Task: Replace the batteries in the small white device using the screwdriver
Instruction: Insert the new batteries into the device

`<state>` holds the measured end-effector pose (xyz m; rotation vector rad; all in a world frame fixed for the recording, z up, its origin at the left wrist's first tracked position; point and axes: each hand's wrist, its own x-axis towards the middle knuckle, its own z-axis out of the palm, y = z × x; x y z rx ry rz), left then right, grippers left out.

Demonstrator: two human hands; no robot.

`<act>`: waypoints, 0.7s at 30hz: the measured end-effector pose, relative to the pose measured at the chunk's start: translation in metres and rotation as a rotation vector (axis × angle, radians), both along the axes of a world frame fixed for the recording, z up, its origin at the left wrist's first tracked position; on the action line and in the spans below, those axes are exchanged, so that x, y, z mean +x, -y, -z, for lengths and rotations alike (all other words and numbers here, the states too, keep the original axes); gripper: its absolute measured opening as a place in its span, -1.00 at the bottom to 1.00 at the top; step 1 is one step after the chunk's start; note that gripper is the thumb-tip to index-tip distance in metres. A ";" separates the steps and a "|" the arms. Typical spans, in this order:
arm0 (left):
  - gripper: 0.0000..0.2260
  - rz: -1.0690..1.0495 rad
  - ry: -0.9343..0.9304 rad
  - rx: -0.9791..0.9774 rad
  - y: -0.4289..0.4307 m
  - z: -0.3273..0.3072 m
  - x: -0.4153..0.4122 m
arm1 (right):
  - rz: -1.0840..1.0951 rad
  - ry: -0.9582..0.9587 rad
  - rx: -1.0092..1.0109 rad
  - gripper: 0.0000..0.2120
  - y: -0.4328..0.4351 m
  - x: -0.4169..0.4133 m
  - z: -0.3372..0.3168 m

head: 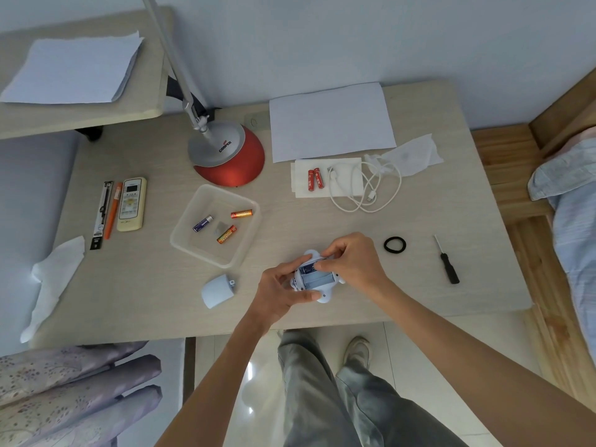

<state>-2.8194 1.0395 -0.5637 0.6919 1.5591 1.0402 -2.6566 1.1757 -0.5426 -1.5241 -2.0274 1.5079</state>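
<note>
**Pale room, wood-grain counter, bed at the right**

A pale blue-grey wall (322, 33) runs behind a light wood-grain counter (161, 285) with rounded corners. At the upper left a second, higher tabletop (148, 91) of the same finish overlaps the counter's back corner. A desk lamp (229, 156) with a red and silver base stands near the wall, its silver arm slanting up and out of view. Below the counter's front edge lies a glossy, light tiled floor (258, 391) carrying soft reflections. On the right stands a wooden bed frame (503, 162) with pale blue bedding (574, 221). At the lower left lies grey-lilac fabric (64, 382) with a small floral print. The light is soft and even.
</note>
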 end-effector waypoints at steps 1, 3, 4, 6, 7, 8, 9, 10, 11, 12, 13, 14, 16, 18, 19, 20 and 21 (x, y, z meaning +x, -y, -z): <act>-0.35 0.003 0.001 0.000 0.000 -0.001 0.000 | 0.007 0.001 0.000 -0.81 0.000 -0.001 0.000; -0.36 0.011 0.003 -0.007 -0.001 -0.002 0.000 | 0.007 0.012 0.010 -0.80 0.001 -0.002 0.001; -0.36 0.010 0.005 -0.011 -0.001 -0.003 0.001 | 0.004 0.023 0.019 -0.79 0.002 -0.003 0.002; -0.35 -0.001 -0.001 -0.018 -0.001 -0.003 0.001 | 0.011 0.037 0.030 -0.77 0.003 -0.004 0.004; -0.35 -0.003 -0.005 -0.016 -0.001 -0.003 0.001 | 0.018 0.036 0.029 -0.77 0.003 -0.004 0.005; -0.35 -0.001 -0.008 -0.012 -0.001 -0.003 0.001 | 0.024 0.034 0.027 -0.76 0.004 -0.004 0.005; -0.34 0.003 -0.011 -0.012 -0.001 -0.002 0.001 | 0.025 0.033 0.030 -0.77 0.004 -0.004 0.006; -0.34 0.007 -0.012 -0.014 -0.001 -0.002 0.001 | 0.016 0.031 0.039 -0.77 0.005 -0.002 0.006; -0.34 0.009 -0.010 -0.019 0.000 -0.002 0.001 | -0.003 0.022 0.050 -0.79 0.005 0.001 0.005; -0.34 0.011 -0.008 -0.023 0.000 -0.002 0.000 | -0.034 0.013 0.063 -0.80 0.005 0.005 0.005; -0.34 0.013 -0.007 -0.026 0.000 -0.001 0.000 | -0.082 0.007 0.076 -0.80 0.003 0.011 0.003; -0.34 0.014 -0.004 -0.028 0.000 -0.001 -0.001 | -0.144 0.003 0.082 -0.77 0.001 0.018 0.000; -0.33 0.014 0.010 -0.034 0.000 0.000 -0.002 | -0.284 -0.016 0.044 -0.65 -0.006 0.033 -0.005; -0.31 0.018 0.019 -0.041 0.000 0.000 -0.003 | -0.444 -0.030 0.031 -0.54 -0.011 0.045 -0.009; -0.31 0.017 0.021 -0.042 0.000 0.001 -0.003 | -0.514 -0.020 0.056 -0.51 -0.011 0.047 -0.009; -0.31 0.017 0.021 -0.043 0.000 0.001 -0.003 | -0.559 0.006 0.074 -0.47 -0.010 0.048 -0.009; -0.31 0.016 0.021 -0.044 0.000 0.002 -0.003 | -0.581 0.041 0.083 -0.43 -0.009 0.047 -0.008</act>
